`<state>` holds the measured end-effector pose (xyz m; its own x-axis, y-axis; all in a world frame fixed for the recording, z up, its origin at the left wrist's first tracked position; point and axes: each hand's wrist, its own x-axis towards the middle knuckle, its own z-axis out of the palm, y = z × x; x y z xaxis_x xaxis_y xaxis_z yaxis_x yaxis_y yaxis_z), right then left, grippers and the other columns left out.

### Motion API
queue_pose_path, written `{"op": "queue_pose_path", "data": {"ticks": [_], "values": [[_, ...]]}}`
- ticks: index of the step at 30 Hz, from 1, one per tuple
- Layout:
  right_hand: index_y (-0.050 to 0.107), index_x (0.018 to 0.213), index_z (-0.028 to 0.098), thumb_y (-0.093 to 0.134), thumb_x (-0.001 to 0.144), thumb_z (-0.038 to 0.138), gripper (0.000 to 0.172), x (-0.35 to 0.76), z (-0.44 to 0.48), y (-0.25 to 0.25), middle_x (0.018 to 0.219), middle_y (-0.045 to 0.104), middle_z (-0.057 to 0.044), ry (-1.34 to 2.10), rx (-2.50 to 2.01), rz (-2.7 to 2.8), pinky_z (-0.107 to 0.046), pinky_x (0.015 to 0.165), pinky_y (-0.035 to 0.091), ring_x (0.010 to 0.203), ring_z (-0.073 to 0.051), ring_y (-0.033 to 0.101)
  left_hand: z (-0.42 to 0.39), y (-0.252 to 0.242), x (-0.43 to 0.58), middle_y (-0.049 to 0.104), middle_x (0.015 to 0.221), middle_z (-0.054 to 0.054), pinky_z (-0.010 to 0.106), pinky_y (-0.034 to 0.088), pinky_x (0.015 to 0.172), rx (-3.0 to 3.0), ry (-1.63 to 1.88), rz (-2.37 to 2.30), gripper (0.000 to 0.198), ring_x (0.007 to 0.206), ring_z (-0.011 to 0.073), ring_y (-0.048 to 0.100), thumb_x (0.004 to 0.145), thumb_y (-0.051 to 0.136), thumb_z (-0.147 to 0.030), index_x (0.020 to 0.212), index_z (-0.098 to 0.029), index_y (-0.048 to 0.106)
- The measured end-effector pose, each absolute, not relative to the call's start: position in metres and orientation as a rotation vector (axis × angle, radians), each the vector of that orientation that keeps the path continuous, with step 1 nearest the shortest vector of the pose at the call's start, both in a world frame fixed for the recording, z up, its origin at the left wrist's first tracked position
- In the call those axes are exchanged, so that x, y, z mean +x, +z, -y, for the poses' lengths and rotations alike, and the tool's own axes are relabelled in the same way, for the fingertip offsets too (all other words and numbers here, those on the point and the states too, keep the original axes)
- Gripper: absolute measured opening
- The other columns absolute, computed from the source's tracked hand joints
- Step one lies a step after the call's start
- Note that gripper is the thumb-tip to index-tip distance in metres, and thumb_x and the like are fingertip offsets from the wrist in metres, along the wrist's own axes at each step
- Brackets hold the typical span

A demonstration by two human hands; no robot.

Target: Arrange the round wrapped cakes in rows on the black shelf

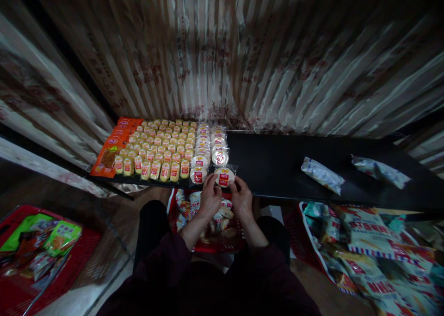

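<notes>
Between my two hands, at the shelf's front edge, is a round white rice cracker packet (225, 177) in clear wrap with a red label. My left hand (210, 197) pinches its left edge, and my right hand (242, 197) grips its right edge. Directly behind it lies another such packet (220, 157), at the front of a row running to the back. A second column of the same round packets (199, 162) stands to the left. Further left are many small yellow wrapped cakes (165, 155) with red and orange labels, set in close rows.
Orange bags (107, 156) lie at the left end of the black shelf (267, 168). Two pale packets (322, 175) rest on its right half. Below my hands is a red basket (208, 249) of wrapped snacks; other filled baskets stand at left (74, 265) and right (307, 246). Striped curtain hangs behind.
</notes>
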<state>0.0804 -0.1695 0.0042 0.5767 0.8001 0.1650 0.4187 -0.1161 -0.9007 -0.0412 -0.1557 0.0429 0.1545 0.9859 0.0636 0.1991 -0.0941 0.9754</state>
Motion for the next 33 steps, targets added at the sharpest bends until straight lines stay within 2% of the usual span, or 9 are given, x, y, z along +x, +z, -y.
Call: {"op": "queue_pose_path", "data": {"ticks": [5, 10, 16, 21, 27, 33], "values": [[0.064, 0.107, 0.013, 0.046, 0.08, 0.044, 0.045, 0.082, 0.165, 0.004, 0.106, 0.067, -0.014, 0.401, -1.741, 1.02, -0.042, 0.091, 0.044, 0.096, -0.025, 0.06, 0.151, 0.04, -0.04, 0.048, 0.136, 0.009, 0.039, 0.028, 0.112, 1.462, 1.056, -1.198, 0.051, 0.13, 0.0215, 0.039, 0.073, 0.048, -0.009, 0.122, -0.019, 0.055], [0.065, 0.106, 0.011, 0.046, 0.078, 0.045, 0.048, 0.083, 0.158, 0.009, 0.103, 0.067, -0.016, 0.416, -1.749, 1.009, -0.041, 0.089, 0.045, 0.092, -0.025, 0.061, 0.147, 0.041, -0.035, 0.046, 0.138, 0.011, 0.039, 0.025, 0.114, 1.515, 1.034, -1.255, 0.052, 0.131, 0.0218, 0.038, 0.072, 0.047, -0.007, 0.123, -0.015, 0.054], [0.065, 0.107, 0.011, 0.044, 0.079, 0.044, 0.048, 0.086, 0.146, 0.013, 0.104, 0.067, -0.016, 0.419, -1.74, 1.026, -0.04, 0.088, 0.045, 0.093, -0.024, 0.06, 0.141, 0.038, -0.027, 0.039, 0.143, 0.012, 0.04, 0.035, 0.109, 1.514, 1.033, -1.253, 0.053, 0.132, 0.0246, 0.037, 0.072, 0.048, -0.008, 0.124, -0.016, 0.054], [0.066, 0.106, 0.013, 0.043, 0.079, 0.041, 0.046, 0.089, 0.135, 0.011, 0.104, 0.067, -0.015, 0.409, -1.76, 1.04, -0.04, 0.088, 0.044, 0.093, -0.024, 0.06, 0.137, 0.029, -0.022, 0.03, 0.148, 0.013, 0.039, 0.045, 0.101, 1.478, 1.019, -1.198, 0.058, 0.117, 0.0244, 0.053, 0.073, 0.049, -0.009, 0.13, -0.018, 0.048], [0.066, 0.107, 0.015, 0.043, 0.079, 0.04, 0.044, 0.091, 0.122, 0.006, 0.1, 0.067, -0.012, 0.371, -1.78, 1.075, -0.038, 0.087, 0.045, 0.091, -0.022, 0.059, 0.132, 0.021, -0.019, 0.027, 0.151, 0.01, 0.042, 0.032, 0.111, 1.515, 1.008, -1.243, 0.06, 0.134, 0.0278, 0.035, 0.072, 0.051, -0.01, 0.131, -0.018, 0.047], [0.068, 0.103, 0.016, 0.043, 0.08, 0.037, 0.04, 0.092, 0.114, 0.0, 0.095, 0.065, -0.011, 0.294, -1.828, 1.129, -0.038, 0.082, 0.045, 0.084, -0.022, 0.058, 0.128, 0.026, -0.017, 0.024, 0.152, 0.008, 0.042, 0.024, 0.115, 1.565, 1.005, -1.281, 0.06, 0.138, 0.0271, 0.026, 0.071, 0.05, -0.009, 0.13, -0.017, 0.049]]}}
